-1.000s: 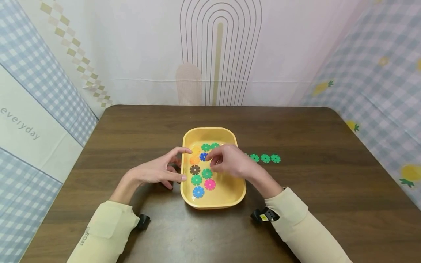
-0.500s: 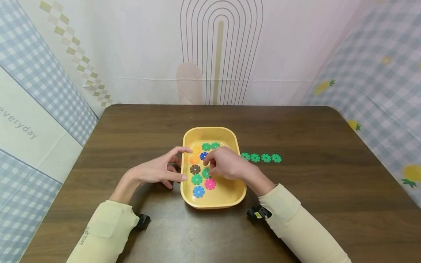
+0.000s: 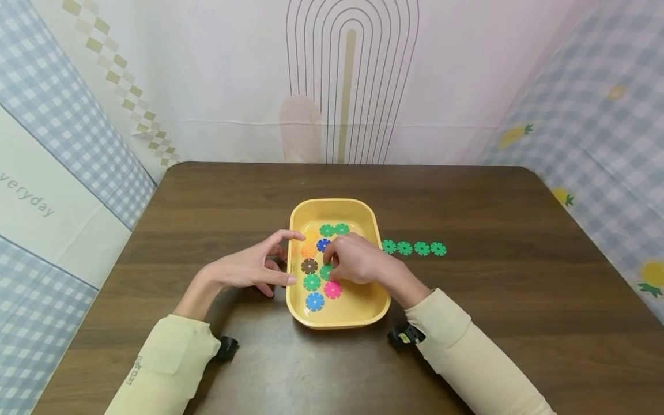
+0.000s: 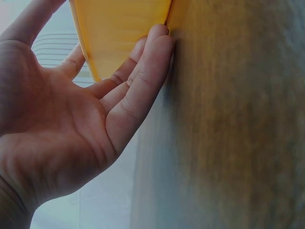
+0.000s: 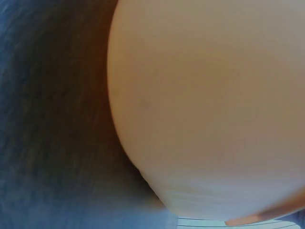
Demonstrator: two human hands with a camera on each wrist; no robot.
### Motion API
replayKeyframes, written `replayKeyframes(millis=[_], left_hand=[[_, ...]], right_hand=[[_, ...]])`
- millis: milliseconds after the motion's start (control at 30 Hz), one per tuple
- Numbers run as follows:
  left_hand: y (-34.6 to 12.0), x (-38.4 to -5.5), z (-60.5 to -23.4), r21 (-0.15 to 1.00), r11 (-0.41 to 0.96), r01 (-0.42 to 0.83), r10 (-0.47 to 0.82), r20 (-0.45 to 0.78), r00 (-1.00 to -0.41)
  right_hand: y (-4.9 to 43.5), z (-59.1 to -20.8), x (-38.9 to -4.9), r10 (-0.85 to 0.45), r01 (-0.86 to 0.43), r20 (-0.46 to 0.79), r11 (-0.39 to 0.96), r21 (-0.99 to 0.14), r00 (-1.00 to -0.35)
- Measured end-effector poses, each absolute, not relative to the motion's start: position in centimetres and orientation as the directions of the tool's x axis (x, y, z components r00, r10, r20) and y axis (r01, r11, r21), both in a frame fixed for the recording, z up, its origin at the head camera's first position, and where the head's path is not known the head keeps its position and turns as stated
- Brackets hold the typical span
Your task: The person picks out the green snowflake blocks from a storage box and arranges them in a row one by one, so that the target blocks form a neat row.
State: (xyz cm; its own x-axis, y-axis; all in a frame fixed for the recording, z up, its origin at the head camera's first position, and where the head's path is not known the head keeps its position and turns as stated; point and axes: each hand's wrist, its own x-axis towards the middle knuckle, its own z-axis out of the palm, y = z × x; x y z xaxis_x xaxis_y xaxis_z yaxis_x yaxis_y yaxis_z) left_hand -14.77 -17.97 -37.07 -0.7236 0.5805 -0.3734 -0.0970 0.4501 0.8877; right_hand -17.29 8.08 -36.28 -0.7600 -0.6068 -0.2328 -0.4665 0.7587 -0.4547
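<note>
A yellow plastic tray (image 3: pixel 353 305) stands on the table, holding snowflake building discs in several colours. My left hand (image 3: pixel 249 265) holds its left side, thumb and index finger over the rim; in the left wrist view the other fingers lie along the outer wall. Inside the tray, my right hand (image 3: pixel 358 259) pinches a green snowflake disc (image 3: pixel 325 271), partly hidden by the fingertips. Close by lie a dark blue disc (image 3: pixel 323 245), a brown disc (image 3: pixel 309 266) and a pink disc (image 3: pixel 332 289). Skin of the right hand (image 5: pixel 205 105) fills most of the right wrist view.
A row of several green discs (image 3: pixel 412 248) lies on the brown table (image 3: pixel 482 276) right of the tray. Within the tray are also two green discs (image 3: pixel 334 230) at the far end, orange discs (image 3: pixel 308 250) and a light blue disc (image 3: pixel 314 301). Printed cloth hangs behind.
My right hand has lowered slightly, and its index finger and thumb have closed in on the green disc. The left hand keeps its place on the tray.
</note>
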Motion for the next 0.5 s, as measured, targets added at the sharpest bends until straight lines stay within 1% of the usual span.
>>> replayKeyframes(millis=[500], left_hand=[[-17.89,-14.63,-37.00,0.886,0.452,-0.104,0.572,-0.377,-0.729]], right_hand=[[8.18,-36.09,-16.95,-0.644,-0.496,-0.228,0.729,-0.472,-0.730]])
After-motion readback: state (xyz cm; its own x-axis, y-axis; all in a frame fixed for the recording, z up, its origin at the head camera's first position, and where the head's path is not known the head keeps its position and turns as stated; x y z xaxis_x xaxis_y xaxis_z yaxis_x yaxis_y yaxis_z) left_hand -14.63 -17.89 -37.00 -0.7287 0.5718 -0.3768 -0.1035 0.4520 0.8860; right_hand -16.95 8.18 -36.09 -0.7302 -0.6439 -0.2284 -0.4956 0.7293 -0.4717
